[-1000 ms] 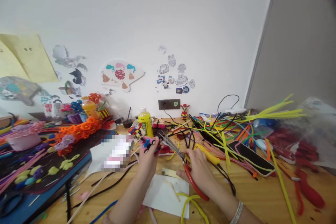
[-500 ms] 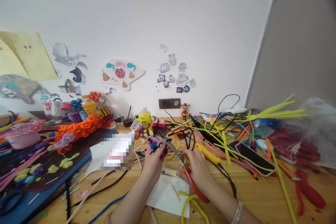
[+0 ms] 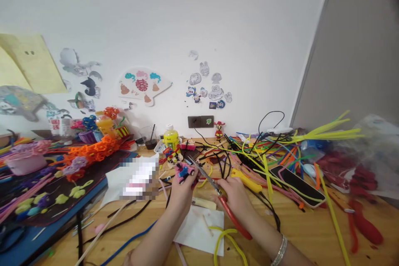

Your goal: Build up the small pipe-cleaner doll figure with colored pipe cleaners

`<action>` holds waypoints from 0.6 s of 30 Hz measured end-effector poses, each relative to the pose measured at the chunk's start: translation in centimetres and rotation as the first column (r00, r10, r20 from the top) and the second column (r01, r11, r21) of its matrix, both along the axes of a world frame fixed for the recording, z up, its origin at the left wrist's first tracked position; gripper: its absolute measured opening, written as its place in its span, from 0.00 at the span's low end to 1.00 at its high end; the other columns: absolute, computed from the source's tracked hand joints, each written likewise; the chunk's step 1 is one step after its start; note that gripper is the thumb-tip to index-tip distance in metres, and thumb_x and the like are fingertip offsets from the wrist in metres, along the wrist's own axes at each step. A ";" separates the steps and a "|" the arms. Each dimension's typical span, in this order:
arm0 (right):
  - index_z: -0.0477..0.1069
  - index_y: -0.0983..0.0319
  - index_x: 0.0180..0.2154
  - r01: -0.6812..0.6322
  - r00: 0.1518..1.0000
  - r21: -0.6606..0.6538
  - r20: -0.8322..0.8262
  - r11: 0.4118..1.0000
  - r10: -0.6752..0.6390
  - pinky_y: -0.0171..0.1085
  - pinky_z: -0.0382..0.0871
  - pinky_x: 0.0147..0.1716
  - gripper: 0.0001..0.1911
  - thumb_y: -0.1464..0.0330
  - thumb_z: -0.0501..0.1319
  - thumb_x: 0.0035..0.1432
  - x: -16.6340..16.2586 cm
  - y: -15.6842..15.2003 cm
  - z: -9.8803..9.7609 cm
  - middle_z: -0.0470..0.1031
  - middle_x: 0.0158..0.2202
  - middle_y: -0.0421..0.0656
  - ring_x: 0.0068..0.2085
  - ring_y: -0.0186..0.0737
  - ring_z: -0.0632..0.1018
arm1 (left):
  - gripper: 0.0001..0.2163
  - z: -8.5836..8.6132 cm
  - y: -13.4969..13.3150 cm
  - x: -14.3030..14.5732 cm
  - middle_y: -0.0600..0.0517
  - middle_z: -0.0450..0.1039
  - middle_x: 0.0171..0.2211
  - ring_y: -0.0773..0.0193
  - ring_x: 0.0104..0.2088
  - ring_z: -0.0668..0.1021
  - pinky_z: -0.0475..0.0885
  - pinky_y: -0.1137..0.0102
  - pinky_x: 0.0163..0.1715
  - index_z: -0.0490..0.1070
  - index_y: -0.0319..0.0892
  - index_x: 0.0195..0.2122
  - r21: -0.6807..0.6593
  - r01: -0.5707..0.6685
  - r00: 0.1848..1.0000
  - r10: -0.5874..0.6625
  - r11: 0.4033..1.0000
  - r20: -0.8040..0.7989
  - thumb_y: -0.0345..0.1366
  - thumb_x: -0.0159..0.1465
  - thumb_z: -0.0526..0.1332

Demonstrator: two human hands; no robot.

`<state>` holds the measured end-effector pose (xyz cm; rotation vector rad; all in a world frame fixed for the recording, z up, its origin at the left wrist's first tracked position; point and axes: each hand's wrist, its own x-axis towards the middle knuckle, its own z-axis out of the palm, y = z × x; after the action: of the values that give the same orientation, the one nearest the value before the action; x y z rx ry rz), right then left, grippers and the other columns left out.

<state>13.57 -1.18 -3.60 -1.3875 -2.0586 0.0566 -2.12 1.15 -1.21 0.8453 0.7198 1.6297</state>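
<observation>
My left hand (image 3: 183, 191) is closed around a small pink and blue fuzzy figure (image 3: 183, 172), which sticks up past the fingers. In my right hand (image 3: 237, 197) are scissors with red handles (image 3: 233, 218). Their metal blades (image 3: 204, 173) point up and to the left, beside the figure; whether they touch it I cannot tell. Just behind the figure is a colourful doll with a red and yellow top (image 3: 171, 156). Under my hands lie a white sheet (image 3: 195, 230), a pale stick-like piece (image 3: 204, 203) and a looped yellow pipe cleaner (image 3: 229, 232).
A yellow glue gun (image 3: 247, 181) and a phone (image 3: 297, 187) lie to the right, among many pipe cleaners (image 3: 324, 131). A yellow-labelled bottle (image 3: 171, 137) and a cup of dark liquid (image 3: 150, 143) stand behind. Orange fuzzy flowers (image 3: 93, 153) fill the left side.
The view has shifted slightly. Both hands stay nearly in place, still holding the figure and the scissors; the scissors have moved only a little.
</observation>
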 end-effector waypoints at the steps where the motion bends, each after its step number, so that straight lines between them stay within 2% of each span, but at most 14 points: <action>1: 0.73 0.62 0.38 -0.014 1.000 0.007 -0.002 1.000 0.014 0.37 0.59 0.33 0.17 0.57 0.59 0.50 0.0 0.1 0.0 0.73 0.29 0.46 0.33 0.44 0.71 | 0.10 0.0 0.0 0.0 0.54 0.73 0.26 0.69 0.29 0.74 0.69 0.73 0.34 0.72 0.39 0.27 0.000 -0.006 1.000 0.006 1.000 -0.007 0.34 0.46 0.69; 5: 0.74 0.61 0.37 -0.046 0.998 0.049 -0.034 0.998 0.048 0.37 0.61 0.35 0.16 0.59 0.60 0.49 -0.1 0.2 -0.1 0.75 0.32 0.47 0.36 0.44 0.73 | 0.10 0.0 0.0 0.0 0.54 0.73 0.26 0.69 0.29 0.74 0.69 0.73 0.35 0.72 0.39 0.28 -0.020 -0.020 1.000 0.020 1.000 -0.003 0.35 0.46 0.69; 13: 0.74 0.63 0.35 0.057 0.998 0.070 -0.031 0.996 -0.055 0.36 0.62 0.33 0.13 0.62 0.58 0.51 -0.5 -0.2 -0.1 0.76 0.28 0.46 0.32 0.44 0.74 | 0.09 0.4 -0.1 0.0 0.56 0.70 0.21 0.71 0.24 0.72 0.68 0.75 0.29 0.71 0.39 0.24 0.013 0.002 1.000 -0.002 1.000 0.026 0.35 0.46 0.69; 18: 0.73 0.63 0.31 0.206 0.978 -0.115 0.055 0.972 -0.201 0.36 0.63 0.28 0.12 0.62 0.56 0.52 -0.4 0.0 -0.2 0.77 0.27 0.49 0.29 0.46 0.76 | 0.10 0.7 0.0 -0.2 0.55 0.69 0.21 0.71 0.24 0.72 0.69 0.75 0.28 0.71 0.39 0.25 -0.011 0.016 0.998 -0.016 1.000 0.068 0.34 0.45 0.70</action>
<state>13.12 -1.19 -3.77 -1.6807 -1.9635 0.0649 -2.28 1.12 -0.48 0.7815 0.6722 1.6309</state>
